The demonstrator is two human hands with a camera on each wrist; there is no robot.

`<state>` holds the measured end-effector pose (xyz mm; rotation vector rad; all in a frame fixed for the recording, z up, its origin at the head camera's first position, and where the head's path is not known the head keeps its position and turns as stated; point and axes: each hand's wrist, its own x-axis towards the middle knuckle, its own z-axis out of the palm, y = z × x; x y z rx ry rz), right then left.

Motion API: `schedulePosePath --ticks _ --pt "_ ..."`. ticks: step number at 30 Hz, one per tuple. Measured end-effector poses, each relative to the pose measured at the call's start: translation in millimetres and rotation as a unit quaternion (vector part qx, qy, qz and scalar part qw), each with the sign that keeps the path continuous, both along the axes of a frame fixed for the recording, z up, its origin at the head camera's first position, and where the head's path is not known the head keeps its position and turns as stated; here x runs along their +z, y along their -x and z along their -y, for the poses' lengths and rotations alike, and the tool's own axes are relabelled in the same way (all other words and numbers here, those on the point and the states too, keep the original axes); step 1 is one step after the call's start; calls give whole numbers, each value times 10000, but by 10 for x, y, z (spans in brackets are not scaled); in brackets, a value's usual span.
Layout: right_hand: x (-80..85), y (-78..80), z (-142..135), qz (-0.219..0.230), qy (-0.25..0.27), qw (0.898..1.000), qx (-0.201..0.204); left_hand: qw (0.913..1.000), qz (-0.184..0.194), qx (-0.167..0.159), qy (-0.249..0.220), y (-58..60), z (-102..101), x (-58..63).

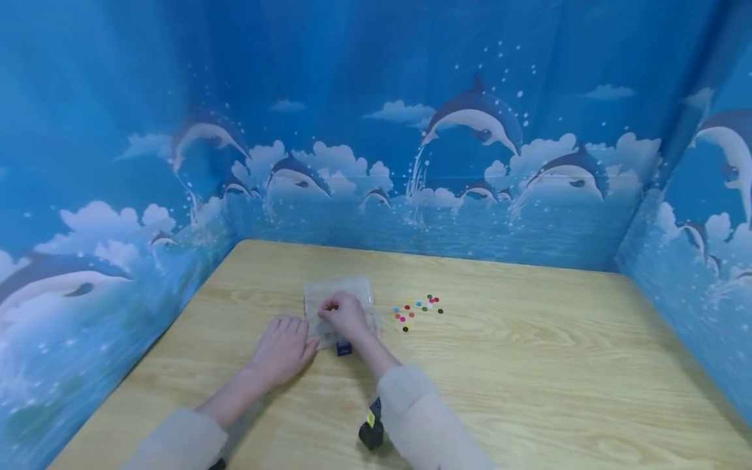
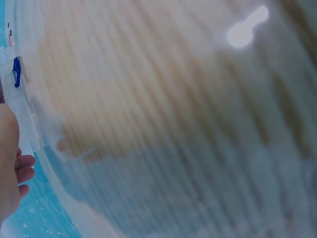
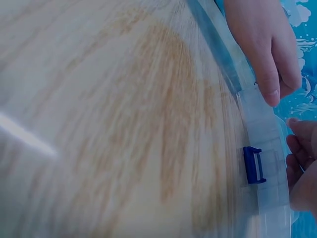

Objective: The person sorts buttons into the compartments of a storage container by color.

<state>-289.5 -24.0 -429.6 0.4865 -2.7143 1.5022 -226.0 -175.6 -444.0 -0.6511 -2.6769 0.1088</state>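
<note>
A clear plastic box lies on the table, a small dark blue latch on its near side. My left hand rests flat at the box's near left corner, thumb tip right at the edge. Over the box is my right hand, fingers curled and thumb drawn to the index finger; I cannot tell whether something tiny is pinched there. In the right wrist view, the left hand reaches down to the box corner, and the right hand is above the box, past the latch.
Several small coloured discs lie scattered on the wood-grain table right of the box. A black device with a yellow mark is by the right sleeve. Blue dolphin-print curtains stand along the back and both sides.
</note>
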Motion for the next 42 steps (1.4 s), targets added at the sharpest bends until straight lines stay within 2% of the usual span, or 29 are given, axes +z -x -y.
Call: schedulePosePath --ticks 12,17,23,29,37,42 --pt "-6 -26 17 -351 -363 9987 4 9999 -143 -54 -45 -16 -3 -9" --pt "14 -19 -3 54 130 9999 -30 9998 -169 -69 -84 -22 -3 -3" --pt "68 34 -101 604 861 9940 -290 9999 -75 -45 -106 -27 -2 -1" --pt "107 123 -258 553 1030 9916 -559 9997 -101 -102 -202 -24 -5 -4" --pt "152 247 -518 575 1370 9832 -1062 9995 238 70 -205 -50 -15 30" --pt "140 334 -732 485 1468 9787 -1351 9995 260 71 -185 -54 -10 34"
